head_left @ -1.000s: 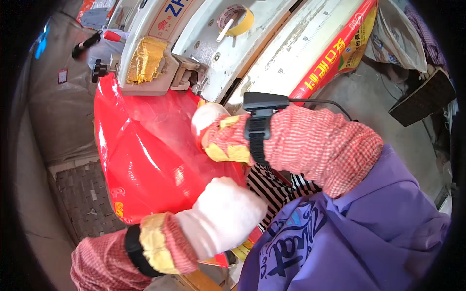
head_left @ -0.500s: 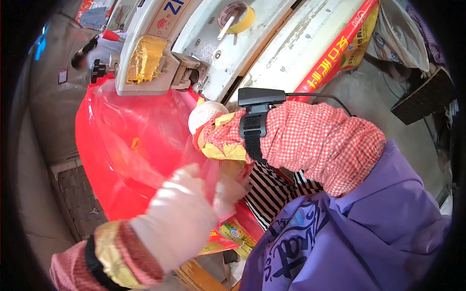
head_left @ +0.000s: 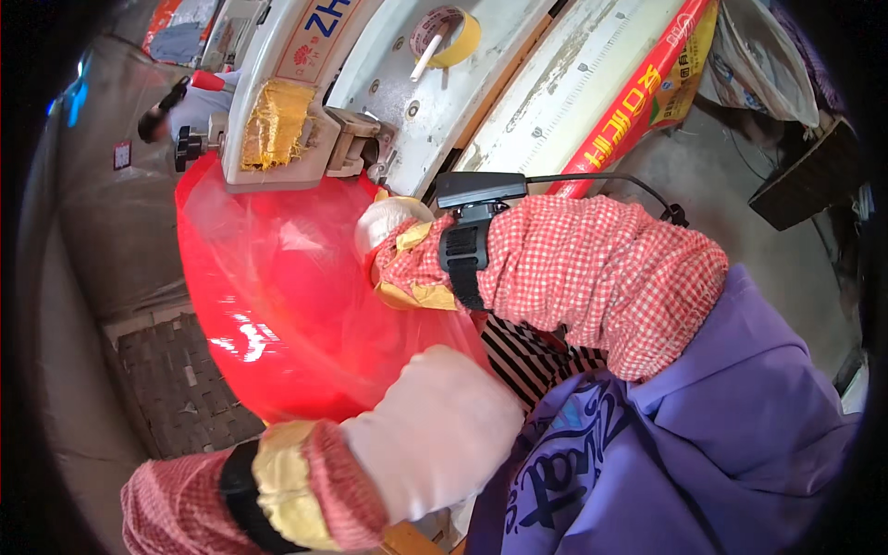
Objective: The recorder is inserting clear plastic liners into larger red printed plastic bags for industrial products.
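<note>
My left hand, in a white glove, rests at the lower edge of a large red plastic bag or sheet. Its back faces up, and its fingers are out of sight. Beside the head of a white machine arm, probably a sewing machine's, is my right hand, gloved in white too. That hand lies against the plastic's right edge, its fingers hidden behind wrist and cuff. The glossy plastic bulges below the machine head. A black strap with a small black device sits on my right wrist.
A yellow tape roll with a white stick in it lies on the machine bed. Beyond is a white surface with ruler marks, edged by a red printed strip. A dark box-shaped object stands at right.
My left hand has moved right, toward my lap, and hides the printed packaging seen there before. The red plastic's left edge has shifted right. My right hand has barely moved.
</note>
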Demonstrator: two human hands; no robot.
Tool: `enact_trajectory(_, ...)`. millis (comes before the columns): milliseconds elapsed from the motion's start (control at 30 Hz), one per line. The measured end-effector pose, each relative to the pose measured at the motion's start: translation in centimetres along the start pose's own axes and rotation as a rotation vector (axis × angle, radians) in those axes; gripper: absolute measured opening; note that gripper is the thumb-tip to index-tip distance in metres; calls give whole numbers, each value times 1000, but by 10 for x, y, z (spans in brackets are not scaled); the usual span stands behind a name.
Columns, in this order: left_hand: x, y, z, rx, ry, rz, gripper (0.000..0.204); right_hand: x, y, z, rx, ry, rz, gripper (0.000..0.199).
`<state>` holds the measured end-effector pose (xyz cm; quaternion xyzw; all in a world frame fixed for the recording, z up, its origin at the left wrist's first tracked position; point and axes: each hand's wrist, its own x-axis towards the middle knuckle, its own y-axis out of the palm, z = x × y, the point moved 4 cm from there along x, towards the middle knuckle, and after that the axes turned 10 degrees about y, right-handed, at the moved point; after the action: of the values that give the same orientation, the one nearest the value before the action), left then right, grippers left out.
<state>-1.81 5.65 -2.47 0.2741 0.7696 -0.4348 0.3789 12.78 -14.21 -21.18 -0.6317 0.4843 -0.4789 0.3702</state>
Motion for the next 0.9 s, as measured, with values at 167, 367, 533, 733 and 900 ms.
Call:
enact_trajectory(167, 20, -8, 23, -19, 67, -36, 23, -19, 17, -28, -474, -423, -49, 23)
enact_trajectory(367, -15, -29, 30, 220, 121, -101, 14, -34, -23, -36, -966, -990, -239, 35)
enact_trajectory(533, -76, -67, 90, 419, -424, -15, 35, -56, -13, -67, -1403, -1469, -349, 46)
enact_trajectory(733, -26, 1, 5, 330, 76, -344, 11, -60, -12, -88, 664, 301, 259, 27)
enact_trajectory(900, 2, 31, 68, 266, -220, -626, 14, -34, -20, -105, 1092, 70, 190, 22)
